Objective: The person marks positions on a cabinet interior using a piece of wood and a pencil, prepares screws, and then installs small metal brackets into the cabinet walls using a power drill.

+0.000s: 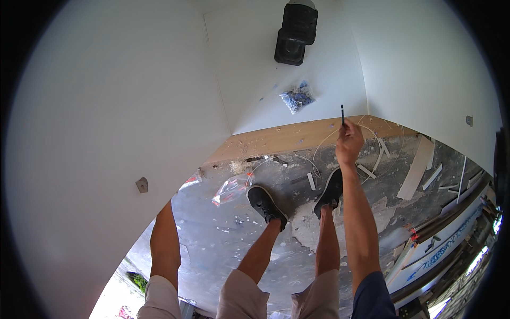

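My right hand (349, 142) is closed around a slim dark pencil (342, 114) with a pale band, its end pointing away from me. It is raised near the front edge of a white panel (249, 95) between two white side panels. A forearm (165, 242) with a light sleeve reaches up at the left, and its hand is hidden behind the left white panel (106, 133). Past my right hand lie a clear bag of small blue and white pieces (298, 98) and a bulky black object (296, 33), perhaps a power tool.
A wood-coloured strip (276, 139) with shavings edges the panel. My black shoes (264, 202) stand on the grey floor among plastic wrapping (231, 190), thin white strips and loose cord. Boards (416, 167) and scrap pieces lie at the right.
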### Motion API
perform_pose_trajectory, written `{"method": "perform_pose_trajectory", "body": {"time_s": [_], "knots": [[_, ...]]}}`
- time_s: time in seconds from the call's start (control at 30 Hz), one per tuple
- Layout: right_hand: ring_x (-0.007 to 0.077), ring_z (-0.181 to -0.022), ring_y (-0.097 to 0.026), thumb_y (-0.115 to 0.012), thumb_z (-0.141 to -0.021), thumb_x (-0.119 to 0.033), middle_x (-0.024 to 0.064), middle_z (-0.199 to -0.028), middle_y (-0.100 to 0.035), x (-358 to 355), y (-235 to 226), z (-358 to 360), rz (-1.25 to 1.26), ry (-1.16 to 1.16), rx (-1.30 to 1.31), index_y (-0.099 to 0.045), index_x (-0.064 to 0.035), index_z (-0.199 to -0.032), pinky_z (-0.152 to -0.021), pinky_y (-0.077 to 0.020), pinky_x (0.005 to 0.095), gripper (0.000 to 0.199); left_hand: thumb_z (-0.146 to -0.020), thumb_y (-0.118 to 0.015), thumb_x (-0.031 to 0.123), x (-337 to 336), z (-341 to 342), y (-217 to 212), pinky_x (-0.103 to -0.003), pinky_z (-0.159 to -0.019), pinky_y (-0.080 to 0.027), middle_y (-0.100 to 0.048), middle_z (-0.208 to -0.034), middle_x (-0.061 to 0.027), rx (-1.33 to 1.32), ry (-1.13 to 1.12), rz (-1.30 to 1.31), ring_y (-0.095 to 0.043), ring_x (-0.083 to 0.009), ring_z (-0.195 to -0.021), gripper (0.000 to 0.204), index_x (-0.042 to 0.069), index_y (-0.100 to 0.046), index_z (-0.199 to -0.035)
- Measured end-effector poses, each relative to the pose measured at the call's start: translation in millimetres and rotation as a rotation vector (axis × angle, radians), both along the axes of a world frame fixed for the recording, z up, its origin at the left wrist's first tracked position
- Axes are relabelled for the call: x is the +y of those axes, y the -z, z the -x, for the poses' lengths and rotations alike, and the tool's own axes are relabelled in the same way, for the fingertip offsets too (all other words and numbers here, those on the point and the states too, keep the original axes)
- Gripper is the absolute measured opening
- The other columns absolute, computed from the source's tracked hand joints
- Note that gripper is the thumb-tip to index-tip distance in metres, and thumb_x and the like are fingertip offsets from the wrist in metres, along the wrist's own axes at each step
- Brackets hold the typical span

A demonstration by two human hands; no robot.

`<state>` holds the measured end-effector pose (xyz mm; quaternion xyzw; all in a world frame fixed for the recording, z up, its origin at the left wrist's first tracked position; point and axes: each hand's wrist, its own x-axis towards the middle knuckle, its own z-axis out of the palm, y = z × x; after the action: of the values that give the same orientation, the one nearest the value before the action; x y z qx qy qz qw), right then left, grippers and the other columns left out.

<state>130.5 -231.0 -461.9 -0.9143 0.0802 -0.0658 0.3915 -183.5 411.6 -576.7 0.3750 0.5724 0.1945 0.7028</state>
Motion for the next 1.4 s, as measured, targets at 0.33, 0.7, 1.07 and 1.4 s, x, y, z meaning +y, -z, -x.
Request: {"method": "perform_pose_trajectory", "body": {"time_s": [0.33, 0.7, 1.07, 1.4], "knots": [[0.0339, -0.105, -0.057, -0.069, -0.083, -0.007, 0.0158, -0.115, -0.056, 92, 16, -46, 0.387, -0.067, -0.195, -0.059, -0.0046, -0.12, -0.086, -0.0493, 0.0443, 0.038, -0.091, -0.063, 0.011, 13, 2, 0, -0.038, -0.08, -0.056, -0.064, -0.099, -0.0132, 0.321, 0.272, -0.181, -0.064, -0.0254, -0.092, 0.02, 0.0, -0.06, -0.108], [0.0203, -0.089, -0.056, -0.06, -0.084, 0.009, 0.0116, -0.118, -0.051, 141, -21, 182, -0.236, -0.074, 0.182, -0.053, -0.0082, -0.123, -0.067, -0.05, 0.0316, 0.043, -0.091, -0.062, 0.012, -121, -144, -79, -0.044, -0.083, -0.049, -0.068, -0.095, -0.0184, 0.247, 1.213, -1.96, -0.064, -0.0329, -0.084, 0.02, -0.004, -0.065, -0.102], [0.0171, -0.075, -0.06, -0.062, -0.089, 0.003, 0.0127, -0.109, -0.056, 68, -30, 214, -0.329, -0.17, 0.357, -0.06, -0.0039, -0.11, -0.061, -0.0508, 0.0282, 0.022, -0.091, -0.062, 0.011, -100, -173, -51, -0.041, -0.08, -0.048, -0.068, -0.095, -0.0167, 0.688, 1.114, -1.302, -0.064, -0.0299, -0.083, 0.018, -0.002, -0.065, -0.103], [0.0211, -0.074, -0.062, -0.064, -0.088, 0.001, 0.01, -0.094, -0.06, 80, -20, 128, -0.28, -0.242, 0.342, -0.061, -0.0043, -0.1, -0.064, -0.0514, 0.0319, 0.014, -0.092, -0.061, 0.009, -104, -174, -47, -0.039, -0.078, -0.048, -0.068, -0.094, -0.0152, 0.701, 0.952, -1.049, -0.063, -0.0271, -0.082, 0.016, -0.001, -0.065, -0.104]]}}
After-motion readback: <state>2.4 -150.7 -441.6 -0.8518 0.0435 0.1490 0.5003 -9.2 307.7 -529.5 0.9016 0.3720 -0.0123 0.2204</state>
